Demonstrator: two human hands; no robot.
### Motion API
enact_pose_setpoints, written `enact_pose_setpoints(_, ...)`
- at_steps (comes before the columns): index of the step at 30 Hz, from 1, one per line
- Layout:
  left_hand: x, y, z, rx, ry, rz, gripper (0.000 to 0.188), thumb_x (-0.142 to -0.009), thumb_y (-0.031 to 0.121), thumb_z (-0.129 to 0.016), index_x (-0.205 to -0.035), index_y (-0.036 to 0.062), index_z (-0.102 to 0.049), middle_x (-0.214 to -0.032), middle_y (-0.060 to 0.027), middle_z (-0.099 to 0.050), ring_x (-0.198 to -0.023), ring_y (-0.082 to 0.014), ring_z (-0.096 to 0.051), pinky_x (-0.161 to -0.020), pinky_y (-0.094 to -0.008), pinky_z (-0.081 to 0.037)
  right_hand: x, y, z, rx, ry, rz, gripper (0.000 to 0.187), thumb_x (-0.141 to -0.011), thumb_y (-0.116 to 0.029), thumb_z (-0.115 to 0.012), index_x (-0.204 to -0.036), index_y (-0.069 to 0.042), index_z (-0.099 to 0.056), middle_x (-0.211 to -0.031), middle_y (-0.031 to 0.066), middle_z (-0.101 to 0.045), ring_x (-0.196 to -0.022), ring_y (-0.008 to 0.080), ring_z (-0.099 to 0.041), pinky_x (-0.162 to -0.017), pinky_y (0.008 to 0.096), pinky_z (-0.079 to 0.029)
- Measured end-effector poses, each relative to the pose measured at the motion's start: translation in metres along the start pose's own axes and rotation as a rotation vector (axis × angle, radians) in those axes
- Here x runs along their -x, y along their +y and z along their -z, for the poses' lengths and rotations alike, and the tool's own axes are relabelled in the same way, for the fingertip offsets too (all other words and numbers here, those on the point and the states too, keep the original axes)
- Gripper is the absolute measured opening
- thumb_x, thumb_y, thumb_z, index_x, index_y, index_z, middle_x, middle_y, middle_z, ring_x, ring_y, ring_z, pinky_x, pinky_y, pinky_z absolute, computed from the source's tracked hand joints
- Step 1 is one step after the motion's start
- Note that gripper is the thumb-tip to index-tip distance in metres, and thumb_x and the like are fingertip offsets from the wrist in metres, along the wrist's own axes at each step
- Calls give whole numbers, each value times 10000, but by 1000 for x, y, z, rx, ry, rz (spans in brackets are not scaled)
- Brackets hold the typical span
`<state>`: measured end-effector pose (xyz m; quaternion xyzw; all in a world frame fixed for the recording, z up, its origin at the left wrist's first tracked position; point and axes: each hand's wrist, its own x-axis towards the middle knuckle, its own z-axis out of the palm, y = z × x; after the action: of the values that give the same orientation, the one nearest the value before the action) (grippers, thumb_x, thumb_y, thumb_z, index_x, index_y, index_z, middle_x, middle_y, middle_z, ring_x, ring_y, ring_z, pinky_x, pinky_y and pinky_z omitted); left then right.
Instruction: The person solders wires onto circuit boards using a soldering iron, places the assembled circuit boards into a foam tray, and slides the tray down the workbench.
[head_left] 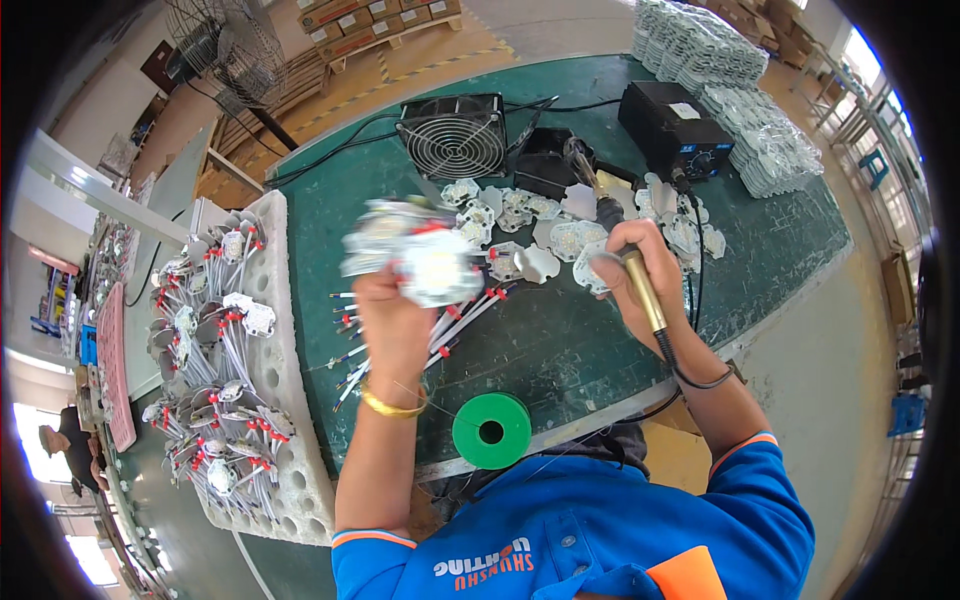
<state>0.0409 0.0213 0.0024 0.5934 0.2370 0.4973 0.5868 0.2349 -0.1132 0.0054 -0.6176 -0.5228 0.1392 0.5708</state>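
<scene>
Left hand (378,300): pinching a plate stack (438,272), white with some red, beyond the green spool (470,425) and slightly left; blurred, so exact finger placement cannot be told. Right hand (645,262): wrapped round the gold handle of a soldering iron (647,295), beyond the spool and to its right. Whether the tip touches anything: cannot tell.

Handling, judged: steady the plates before bringing heat near; keep the left fingers behind the edge, and the hot end clear of the white wires (462,322) lying beyond the spool. Iron cord needs slack. A fine strand runs from the spool towards the left wrist; best kept from snagging.

Surface: dark green counter (560,345), scuffed. Beyond the spool, loose plates (575,238), then a square fan (455,145). Beyond and right, a black control box (670,120) and piled plates (765,150). Left of the spool, a white holed tray (318,495) bearing wired plates (225,420).

Room: far beyond the spool and left, a standing fan (238,75) and cartons (375,22); far left, another person (72,445).
</scene>
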Motion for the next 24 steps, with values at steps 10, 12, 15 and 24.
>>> enact_pose_setpoints(10, 22, 23, 35, 779, -8, 455, 232, -847, 259, -574, -977, 90, -482, -708, 11, -466, -595, -92, -420, -546, -223, -359, -12, -32, -33, 67, 52, 232, 176, -816, -85, -602, -898, -61, -449, -752, 31, -469, -590, 98, -438, -533, 233, -372)
enact_pose_setpoints(12, 31, 15, 30, 782, -89, 446, 260, -823, 230, -608, -996, 69, -502, -696, 8, -487, -583, -84, -428, -535, -218, -356, -12, -38, -44, -40, 15, 141, 182, -820, -91, -598, -907, -61, -441, -741, 32, -471, -566, 94, -454, -510, 226, -378)
enact_pose_setpoints(15, 35, 12, 26, 638, -157, 501, 296, -807, 171, -628, -1043, 8, -555, -776, -15, -555, -614, -80, -466, -528, -209, -359, -12, -43, -59, -215, -37, -34, 200, -828, -83, -582, -933, -54, -414, -718, 36, -477, -494, 83, -504, -441, 203, -415)
enact_pose_setpoints(24, 43, 8, 23, 606, -149, 638, 237, -788, 115, -646, -1002, 28, -594, -878, -78, -623, -702, -123, -557, -577, -234, -427, -12, -36, -78, -204, 0, 76, 190, -809, -34, -591, -912, -40, -432, -745, 42, -471, -572, 78, -530, -488, 207, -460)
